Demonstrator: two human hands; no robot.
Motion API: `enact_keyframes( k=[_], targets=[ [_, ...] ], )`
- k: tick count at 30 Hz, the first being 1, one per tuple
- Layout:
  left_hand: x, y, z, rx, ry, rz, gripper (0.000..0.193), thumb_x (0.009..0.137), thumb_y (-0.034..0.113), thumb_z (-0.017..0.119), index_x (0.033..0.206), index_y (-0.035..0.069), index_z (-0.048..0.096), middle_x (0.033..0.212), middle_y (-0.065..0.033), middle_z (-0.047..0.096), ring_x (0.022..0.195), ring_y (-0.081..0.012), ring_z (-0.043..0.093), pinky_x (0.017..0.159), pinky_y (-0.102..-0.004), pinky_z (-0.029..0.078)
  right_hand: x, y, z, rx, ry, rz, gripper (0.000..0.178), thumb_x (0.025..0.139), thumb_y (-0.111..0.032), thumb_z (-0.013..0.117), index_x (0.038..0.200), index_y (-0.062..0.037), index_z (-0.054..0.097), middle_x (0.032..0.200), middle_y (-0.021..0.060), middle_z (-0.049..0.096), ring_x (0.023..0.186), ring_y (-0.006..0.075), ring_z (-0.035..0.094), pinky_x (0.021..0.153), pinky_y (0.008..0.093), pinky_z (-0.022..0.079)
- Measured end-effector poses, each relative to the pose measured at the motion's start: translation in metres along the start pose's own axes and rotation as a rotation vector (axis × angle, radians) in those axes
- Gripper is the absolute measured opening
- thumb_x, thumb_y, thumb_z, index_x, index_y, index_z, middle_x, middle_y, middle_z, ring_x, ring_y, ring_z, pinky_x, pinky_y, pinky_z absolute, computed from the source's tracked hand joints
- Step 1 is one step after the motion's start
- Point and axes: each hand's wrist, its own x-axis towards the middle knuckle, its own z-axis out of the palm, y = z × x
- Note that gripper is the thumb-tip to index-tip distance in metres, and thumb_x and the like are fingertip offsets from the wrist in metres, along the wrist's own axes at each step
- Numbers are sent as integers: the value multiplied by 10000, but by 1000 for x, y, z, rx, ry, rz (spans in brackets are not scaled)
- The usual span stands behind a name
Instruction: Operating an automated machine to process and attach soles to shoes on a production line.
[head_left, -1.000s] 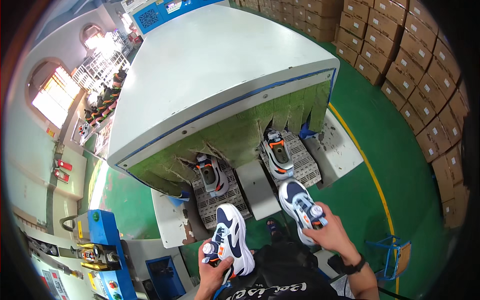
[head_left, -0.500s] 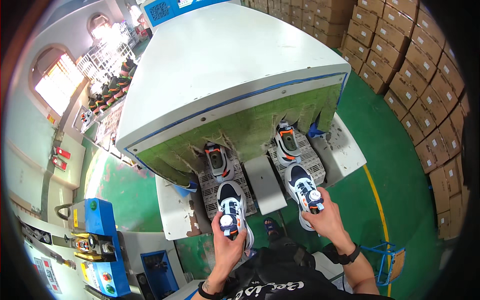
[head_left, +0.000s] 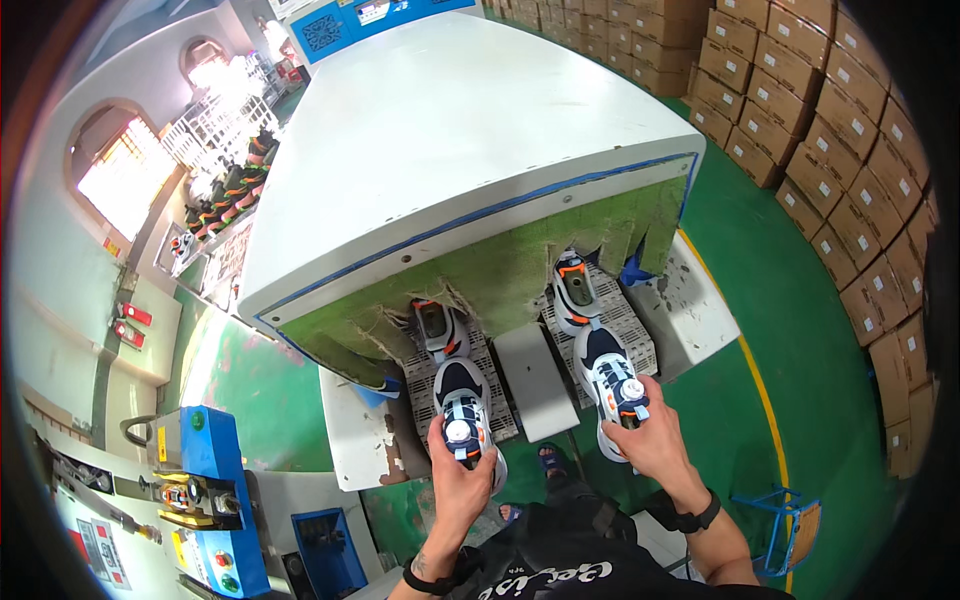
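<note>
My left hand (head_left: 461, 486) grips the heel end of a white and navy sneaker (head_left: 464, 399). A white round piece (head_left: 458, 431) sits over its laces by my thumb. My right hand (head_left: 652, 436) holds a matching sneaker (head_left: 603, 372) by the heel, with another white round piece (head_left: 632, 390) at its tongue. Both toes point away from me, over the near ends of two slatted conveyor tracks. Ahead of each toe lies another sneaker, one on the left track (head_left: 440, 332) and one on the right track (head_left: 576, 290), partly under a frayed green curtain (head_left: 500, 270).
A large white machine housing (head_left: 470, 110) rises ahead, with a grey block (head_left: 537, 380) between its tracks. Blue equipment (head_left: 210, 450) stands at left. Stacked cartons (head_left: 830, 200) line the right, and a blue-framed stool (head_left: 795, 530) is near my right elbow.
The view has shifted slightly. Relative to the machine, the sneakers on the tracks sit a little farther under the curtain, and the held pair has moved slightly forward. Both hands keep their grip.
</note>
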Motion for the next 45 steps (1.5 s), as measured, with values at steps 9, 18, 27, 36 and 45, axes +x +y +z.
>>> enact_keyframes(
  k=[9,18,27,36,45],
  targets=[
    [7,0,2,147,91,84,747,718,60,736,1331,-21,315,1177,-164,519,1050,-212,552,924,-324,434,9,-16,-3,-14,-73,48,801,718,-185,713,1323,90,265,976,280,625,883,403,634,798,415,495],
    [16,-4,6,148,160,75,656,722,73,710,1274,-57,378,1157,-208,519,1023,-280,565,900,-336,440,18,-13,3,-65,-36,-36,842,718,-208,709,1339,100,230,975,293,620,897,429,620,805,433,488],
    [14,12,-2,70,105,4,639,733,60,704,1274,-28,373,1080,-132,571,975,-186,574,884,-298,448,30,-16,2,-130,-90,30,878,705,-224,711,1352,102,214,934,289,629,868,431,624,780,429,495],
    [54,21,-4,63,47,-74,628,746,94,684,1276,-47,378,1070,-142,590,974,-219,584,891,-311,438,42,-31,3,-207,-79,17,946,708,-230,712,1376,128,145,940,290,631,870,430,624,786,427,494],
    [66,24,-8,18,77,-67,682,747,121,692,1304,-62,344,1171,-176,551,1080,-245,547,954,-327,401,52,-29,10,-170,-69,-54,955,719,-243,723,1376,133,140,1017,303,611,961,429,602,854,412,470]
  ],
)
